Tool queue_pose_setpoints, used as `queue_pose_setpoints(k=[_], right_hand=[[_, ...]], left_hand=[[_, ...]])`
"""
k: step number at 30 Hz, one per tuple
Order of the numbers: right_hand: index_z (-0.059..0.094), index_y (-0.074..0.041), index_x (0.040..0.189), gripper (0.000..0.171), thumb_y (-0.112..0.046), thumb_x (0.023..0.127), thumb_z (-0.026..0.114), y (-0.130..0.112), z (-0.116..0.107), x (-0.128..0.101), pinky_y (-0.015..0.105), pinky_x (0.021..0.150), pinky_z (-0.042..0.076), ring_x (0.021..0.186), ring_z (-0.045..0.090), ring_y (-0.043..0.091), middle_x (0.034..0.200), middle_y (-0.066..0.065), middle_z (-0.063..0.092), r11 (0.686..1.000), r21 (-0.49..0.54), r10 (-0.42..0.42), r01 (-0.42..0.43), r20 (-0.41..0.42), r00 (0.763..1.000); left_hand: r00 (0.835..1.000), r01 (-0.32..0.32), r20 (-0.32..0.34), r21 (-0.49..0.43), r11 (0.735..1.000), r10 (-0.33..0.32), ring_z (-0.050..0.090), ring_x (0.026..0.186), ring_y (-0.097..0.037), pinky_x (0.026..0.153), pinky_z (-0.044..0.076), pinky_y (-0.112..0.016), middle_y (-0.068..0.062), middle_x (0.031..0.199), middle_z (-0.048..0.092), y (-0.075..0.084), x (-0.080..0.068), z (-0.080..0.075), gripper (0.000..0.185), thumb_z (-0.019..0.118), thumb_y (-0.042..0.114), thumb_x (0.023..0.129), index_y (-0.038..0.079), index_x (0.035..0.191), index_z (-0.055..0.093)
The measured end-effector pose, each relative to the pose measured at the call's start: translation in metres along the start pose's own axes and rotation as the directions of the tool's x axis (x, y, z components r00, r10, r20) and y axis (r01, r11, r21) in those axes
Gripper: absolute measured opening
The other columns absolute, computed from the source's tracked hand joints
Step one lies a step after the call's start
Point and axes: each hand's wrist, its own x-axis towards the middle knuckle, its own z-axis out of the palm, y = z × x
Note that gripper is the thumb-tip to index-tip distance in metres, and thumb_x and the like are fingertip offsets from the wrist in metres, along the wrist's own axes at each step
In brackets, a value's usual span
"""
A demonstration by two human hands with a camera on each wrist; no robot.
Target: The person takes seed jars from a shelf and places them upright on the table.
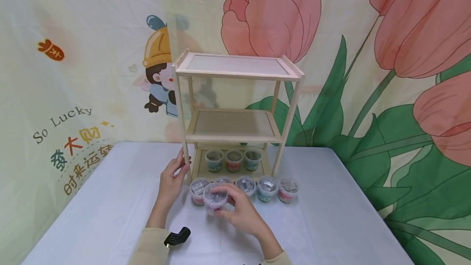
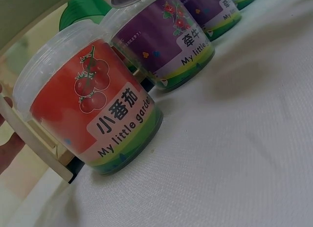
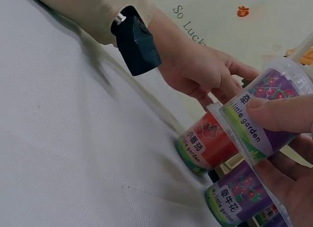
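My right hand (image 1: 241, 212) grips a clear plastic cup (image 3: 269, 109) with a purple "My little garden" label, thumb on its side. The cup is held above the table, in front of a row of similar cups. At the row's left end stands a red-labelled tomato cup (image 2: 93, 100), with a purple-labelled cup (image 2: 161, 41) beside it. My left hand (image 1: 173, 177) holds the left front post of a three-tier wooden shelf (image 1: 233, 139), thumb in front and fingertips showing past the post. The held cup hides part of the row in the head view.
Three cups stand on the bottom tier: a blue one (image 1: 214, 161), a red one (image 1: 233, 161) and another blue one (image 1: 253, 160). The row along the shelf's front ends with a teal cup (image 1: 267, 189) and a red cup (image 1: 288, 190). A white cloth (image 1: 331, 216) covers the table.
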Motion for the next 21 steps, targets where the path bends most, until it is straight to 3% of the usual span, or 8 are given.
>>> queue_pose_setpoints(k=[9, 16, 21], right_hand=[[0.070, -0.024, 0.132, 0.059, 0.007, 0.084, 0.085, 0.003, 0.004, -0.001, 0.031, 0.113, 0.051, 0.138, 0.056, 0.021, 0.141, -0.004, 0.063, 1.000, 0.009, -0.013, 0.013, 0.020, 1.000], [0.070, -0.022, 0.133, 0.059, 0.007, 0.084, 0.085, 0.008, 0.007, -0.003, 0.029, 0.112, 0.052, 0.135, 0.059, 0.020, 0.139, -0.002, 0.065, 1.000, 0.021, 0.011, -0.012, 0.049, 0.999], [0.071, -0.021, 0.132, 0.059, 0.008, 0.083, 0.084, 0.015, 0.011, -0.003, 0.029, 0.112, 0.051, 0.132, 0.061, 0.019, 0.137, -0.001, 0.066, 0.999, 0.018, 0.028, -0.029, 0.054, 0.998]], left_hand=[[1.000, 0.018, -0.002, 0.000, 1.000, -0.018, 0.063, 0.115, -0.004, 0.098, 0.058, -0.029, -0.012, 0.126, 0.072, -0.002, 0.000, -0.002, 0.061, 0.065, 0.010, 0.106, 0.026, 0.162, 0.046], [1.000, 0.001, -0.008, 0.009, 1.000, -0.001, 0.065, 0.117, -0.016, 0.100, 0.059, -0.051, -0.012, 0.126, 0.072, -0.002, 0.000, 0.000, 0.061, 0.066, 0.010, 0.106, 0.025, 0.162, 0.047], [1.000, -0.004, -0.007, 0.015, 1.000, 0.004, 0.064, 0.115, -0.006, 0.097, 0.060, -0.032, -0.012, 0.126, 0.072, -0.002, -0.001, 0.000, 0.061, 0.067, 0.010, 0.105, 0.024, 0.161, 0.047]])
